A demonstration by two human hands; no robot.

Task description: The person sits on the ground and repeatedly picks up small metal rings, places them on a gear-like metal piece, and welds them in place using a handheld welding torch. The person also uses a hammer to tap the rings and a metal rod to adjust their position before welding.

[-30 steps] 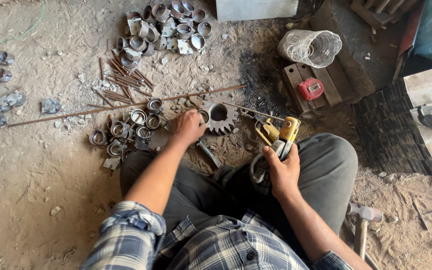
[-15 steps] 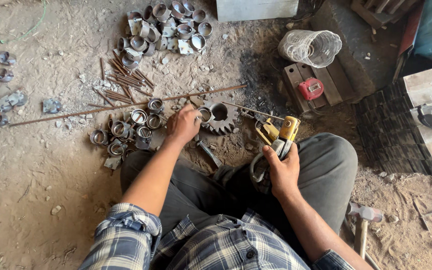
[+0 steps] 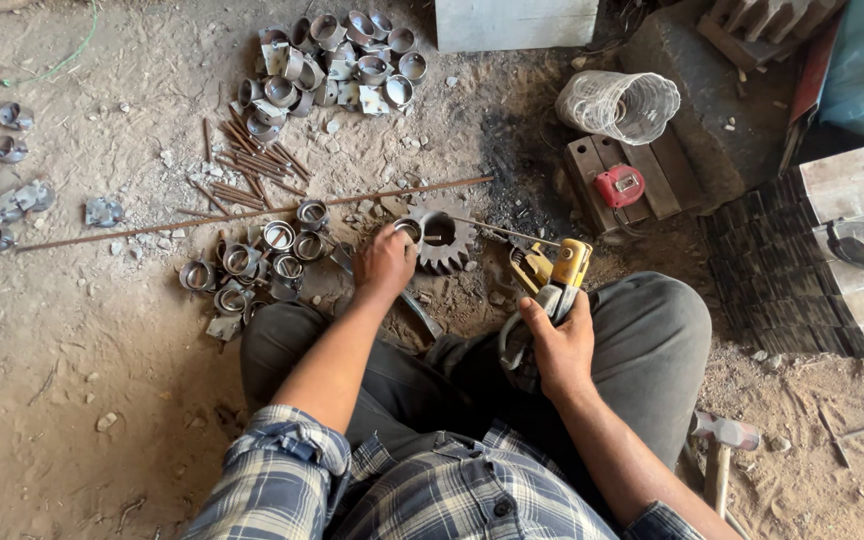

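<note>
Hands work apart: left hand (image 3: pixel 384 262) pinches a small metal ring (image 3: pixel 409 229) at the gear's (image 3: pixel 445 240) nine o'clock, right hand (image 3: pixel 560 345) grips the yellow electrode holder (image 3: pixel 560 275).

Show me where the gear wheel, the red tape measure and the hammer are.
gear wheel (image 3: pixel 449 243): head view, on its toothed rim.
red tape measure (image 3: pixel 619 186): head view, on its red case.
hammer (image 3: pixel 727 433): head view, on its metal head.
</note>
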